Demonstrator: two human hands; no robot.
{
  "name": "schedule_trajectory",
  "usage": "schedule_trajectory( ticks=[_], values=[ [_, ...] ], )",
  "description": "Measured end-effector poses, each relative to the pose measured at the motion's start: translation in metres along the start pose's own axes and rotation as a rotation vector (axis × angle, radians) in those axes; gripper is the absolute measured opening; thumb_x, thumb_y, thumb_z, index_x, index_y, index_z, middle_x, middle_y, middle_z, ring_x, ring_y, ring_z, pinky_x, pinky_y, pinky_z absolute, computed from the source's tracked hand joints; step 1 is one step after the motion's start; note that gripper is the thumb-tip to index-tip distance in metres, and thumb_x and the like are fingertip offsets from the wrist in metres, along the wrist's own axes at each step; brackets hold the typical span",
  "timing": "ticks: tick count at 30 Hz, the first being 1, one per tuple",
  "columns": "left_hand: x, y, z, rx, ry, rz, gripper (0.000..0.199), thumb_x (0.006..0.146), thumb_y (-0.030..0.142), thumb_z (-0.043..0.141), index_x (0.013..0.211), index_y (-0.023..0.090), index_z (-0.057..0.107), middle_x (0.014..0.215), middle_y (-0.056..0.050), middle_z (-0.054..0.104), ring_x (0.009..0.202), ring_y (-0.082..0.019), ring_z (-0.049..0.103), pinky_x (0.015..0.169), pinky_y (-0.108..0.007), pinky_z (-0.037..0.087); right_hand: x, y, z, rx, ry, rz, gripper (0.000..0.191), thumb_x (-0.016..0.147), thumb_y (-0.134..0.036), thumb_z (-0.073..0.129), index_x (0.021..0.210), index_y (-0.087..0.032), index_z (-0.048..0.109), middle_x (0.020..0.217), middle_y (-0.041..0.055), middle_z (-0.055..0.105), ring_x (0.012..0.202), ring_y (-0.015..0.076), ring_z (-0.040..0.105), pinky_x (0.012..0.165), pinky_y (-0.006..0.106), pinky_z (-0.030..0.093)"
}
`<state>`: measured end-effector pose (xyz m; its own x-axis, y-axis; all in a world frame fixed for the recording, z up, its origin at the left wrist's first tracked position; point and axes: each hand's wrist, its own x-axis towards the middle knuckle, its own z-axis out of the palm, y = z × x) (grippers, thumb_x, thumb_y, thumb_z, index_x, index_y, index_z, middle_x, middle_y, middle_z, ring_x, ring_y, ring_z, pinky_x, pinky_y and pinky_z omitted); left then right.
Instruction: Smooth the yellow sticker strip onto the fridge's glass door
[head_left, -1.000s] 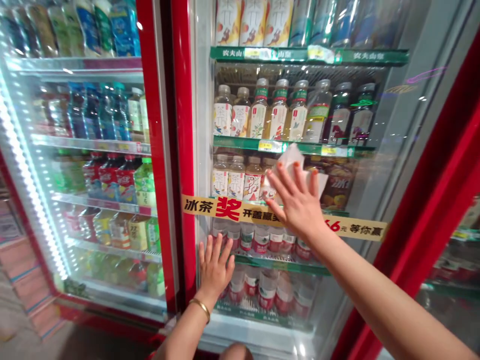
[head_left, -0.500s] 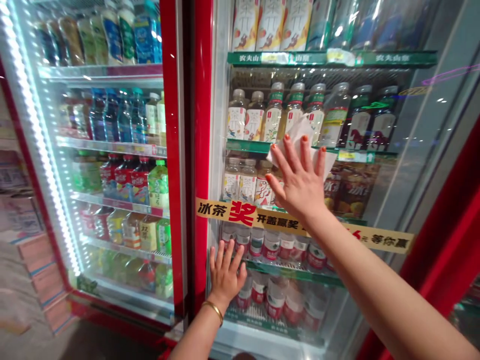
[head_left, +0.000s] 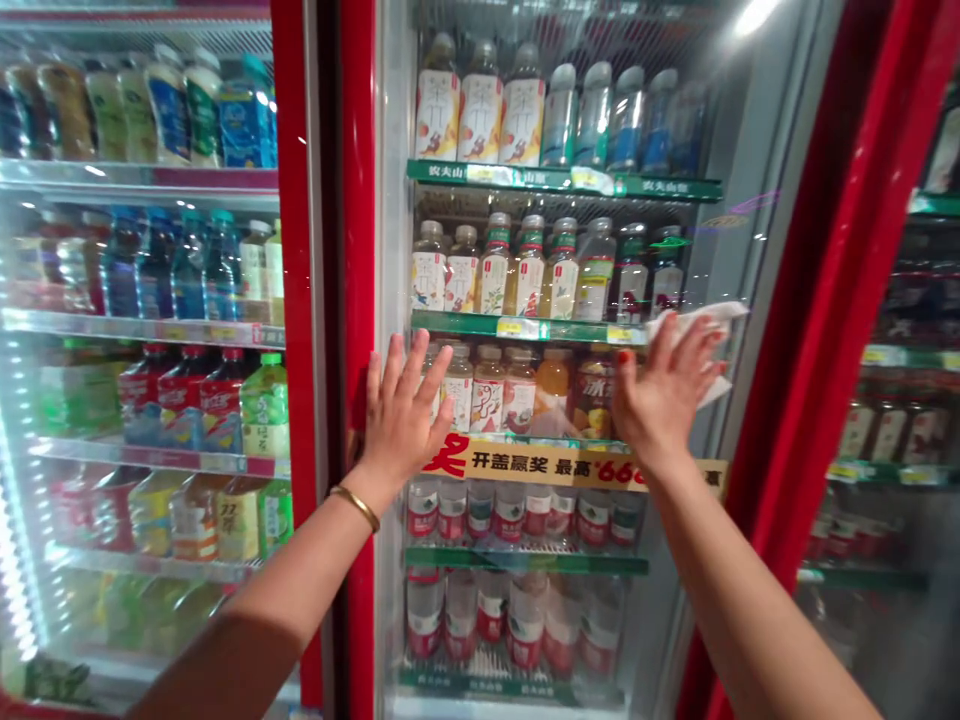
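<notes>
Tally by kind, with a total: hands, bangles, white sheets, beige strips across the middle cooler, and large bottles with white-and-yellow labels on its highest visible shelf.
Bare hands: 2 (left hand, right hand)
Thin white sheet: 1
Gold-coloured rounded bangle: 1
Long beige lettered strip: 1
Large bottles with white-and-yellow labels: 3
Total: 8

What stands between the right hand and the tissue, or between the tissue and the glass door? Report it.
Nothing visible does. The right hand directly overlaps the tissue, and nothing shows between the tissue and the glass door, though the hand hides part of the tissue. The left hand is off to one side.
</notes>
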<state>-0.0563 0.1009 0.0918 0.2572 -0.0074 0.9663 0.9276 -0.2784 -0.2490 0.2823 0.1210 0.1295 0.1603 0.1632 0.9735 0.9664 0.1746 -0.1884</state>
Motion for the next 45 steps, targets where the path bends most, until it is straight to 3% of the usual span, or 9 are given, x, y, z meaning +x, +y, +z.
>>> schedule_trajectory(
  ticks=[5, 10, 12, 18, 25, 27, 32, 39, 45],
  values=[
    [0.010, 0.001, 0.014, 0.005, -0.032, -0.010, 0.082, 0.104, 0.040, 0.059, 0.176, 0.037, 0.018, 0.183, -0.002, 0.020, 0.173, -0.028, 0.012, 0.142, -0.060, 0.010, -0.054, 0.005, 0.006, 0.072, -0.163, -0.900, 0.081, 0.107, -0.073, 0.041, 0.177, -0.037, 0.020, 0.187, -0.0002, 0.015, 0.172, 0.0304, 0.020, 0.140, 0.063, 0.016],
    [0.007, 0.002, 0.010, -0.004, -0.033, -0.019, 0.085, 0.103, 0.041, 0.061, 0.175, 0.041, 0.016, 0.184, 0.000, 0.018, 0.173, -0.029, 0.014, 0.142, -0.061, 0.011, 0.018, 0.059, -0.013, 0.059, -0.090, -0.170, 0.075, 0.112, -0.065, 0.030, 0.178, -0.030, 0.020, 0.187, 0.0090, 0.004, 0.172, 0.0438, 0.006, 0.132, 0.082, 0.016],
    [0.007, 0.002, 0.009, -0.001, -0.027, -0.018, 0.085, 0.103, 0.041, 0.062, 0.176, 0.040, 0.017, 0.184, 0.000, 0.019, 0.173, -0.028, 0.014, 0.142, -0.060, 0.011, 0.028, 0.050, -0.013, 0.067, -0.062, -0.082, 0.077, 0.113, -0.065, 0.027, 0.178, -0.025, 0.017, 0.187, 0.0124, 0.000, 0.172, 0.0454, 0.001, 0.131, 0.083, 0.014],
    [0.008, 0.001, 0.010, -0.005, -0.022, -0.007, 0.085, 0.103, 0.040, 0.062, 0.175, 0.040, 0.018, 0.183, -0.001, 0.020, 0.173, -0.030, 0.014, 0.142, -0.061, 0.012, -0.039, 0.015, -0.007, 0.176, -0.364, -1.049, 0.083, 0.103, -0.082, 0.042, 0.174, -0.043, 0.026, 0.182, -0.0060, 0.031, 0.171, 0.0289, 0.022, 0.140, 0.064, 0.015],
    [0.008, 0.003, 0.011, -0.008, -0.014, -0.025, 0.085, 0.102, 0.041, 0.061, 0.175, 0.041, 0.018, 0.184, 0.001, 0.021, 0.173, -0.030, 0.016, 0.142, -0.061, 0.011, 0.090, 0.010, -0.011, 0.056, -0.106, -0.231, 0.082, 0.111, -0.068, 0.022, 0.178, -0.025, 0.005, 0.187, 0.0088, 0.002, 0.173, 0.0385, -0.002, 0.133, 0.080, 0.009],
    [0.006, 0.002, 0.012, -0.011, 0.000, -0.030, 0.087, 0.102, 0.042, 0.062, 0.176, 0.038, 0.016, 0.183, -0.002, 0.024, 0.173, -0.029, 0.017, 0.142, -0.059, 0.011, 0.085, -0.021, -0.005, 0.081, -0.098, -0.384, 0.089, 0.108, -0.075, 0.025, 0.178, -0.023, 0.005, 0.187, 0.0094, 0.005, 0.174, 0.0371, 0.000, 0.135, 0.077, 0.007],
    [0.004, 0.002, 0.015, -0.012, 0.094, -0.070, 0.105, 0.099, 0.048, 0.067, 0.178, 0.022, 0.003, 0.184, -0.014, 0.018, 0.173, -0.031, 0.016, 0.142, -0.058, 0.017, 0.042, -0.062, 0.003, 0.156, -0.308, -1.288, 0.081, 0.106, -0.079, 0.033, 0.174, -0.035, 0.031, 0.183, -0.0036, 0.027, 0.173, 0.0246, 0.017, 0.142, 0.057, 0.004],
    [0.002, 0.002, 0.016, 0.019, 0.070, -0.044, 0.091, 0.101, 0.049, 0.063, 0.176, 0.026, 0.017, 0.184, -0.013, 0.020, 0.173, -0.033, 0.014, 0.141, -0.062, 0.016, 0.138, -0.090, 0.004, 0.144, -0.083, -0.569, 0.076, 0.111, -0.067, 0.027, 0.176, -0.029, 0.024, 0.186, 0.0051, 0.016, 0.173, 0.0376, 0.006, 0.135, 0.076, 0.001],
    [0.000, 0.000, 0.018, 0.003, 0.205, 0.004, 0.101, 0.099, 0.063, 0.065, 0.176, 0.023, 0.012, 0.178, -0.020, 0.031, 0.171, -0.035, 0.022, 0.140, -0.064, 0.016, 0.082, -0.123, 0.016, 0.182, -0.278, -1.353, 0.061, 0.112, -0.058, 0.035, 0.169, -0.038, 0.041, 0.181, -0.0075, 0.033, 0.172, 0.0233, 0.019, 0.142, 0.059, 0.003]
  ],
)
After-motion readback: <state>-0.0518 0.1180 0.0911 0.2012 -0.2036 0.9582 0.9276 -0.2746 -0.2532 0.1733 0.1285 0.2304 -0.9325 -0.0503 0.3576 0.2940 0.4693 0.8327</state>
